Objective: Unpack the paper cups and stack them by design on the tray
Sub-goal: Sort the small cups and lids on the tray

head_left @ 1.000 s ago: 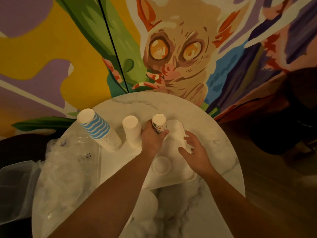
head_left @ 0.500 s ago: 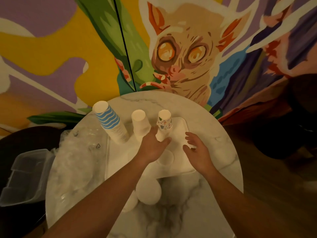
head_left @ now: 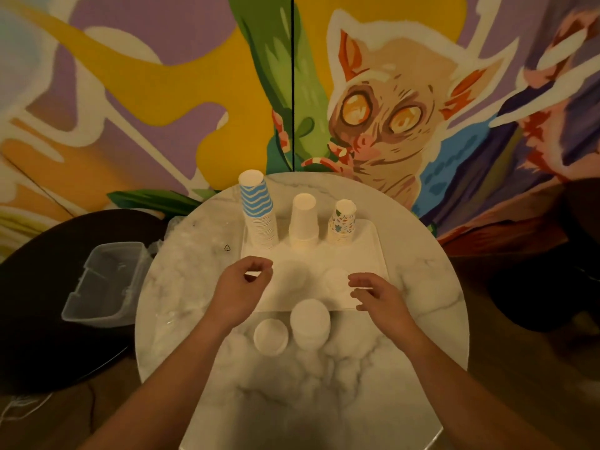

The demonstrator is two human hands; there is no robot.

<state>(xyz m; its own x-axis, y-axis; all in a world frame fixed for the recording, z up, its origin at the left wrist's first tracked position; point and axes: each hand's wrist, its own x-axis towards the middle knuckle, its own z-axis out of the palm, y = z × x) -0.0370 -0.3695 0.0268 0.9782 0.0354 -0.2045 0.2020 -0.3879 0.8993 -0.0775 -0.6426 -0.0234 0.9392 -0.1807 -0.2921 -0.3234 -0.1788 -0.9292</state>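
Three stacks on tray [head_left: 373,254]: blue-striped [head_left: 258,212], plain white [head_left: 303,220], patterned [head_left: 341,222]. Two white stacks [head_left: 310,323] left on counter [head_left: 324,384]. Left hand [head_left: 240,287] fingers curled, right hand [head_left: 378,295] open, both empty.

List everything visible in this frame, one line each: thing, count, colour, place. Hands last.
blue-striped cup stack: 1, blue and white, tray's far left
plain cup stack: 1, white, tray's far middle
patterned cup stack: 1, multicoloured print, tray's far right
tray: 1, white, mid-table
loose cups: 2 or more, white, table near tray's front edge
plastic wrap: clear, table's left
plastic container: 1, clear, left of table
table: 1, white marble
left hand: empty
right hand: empty
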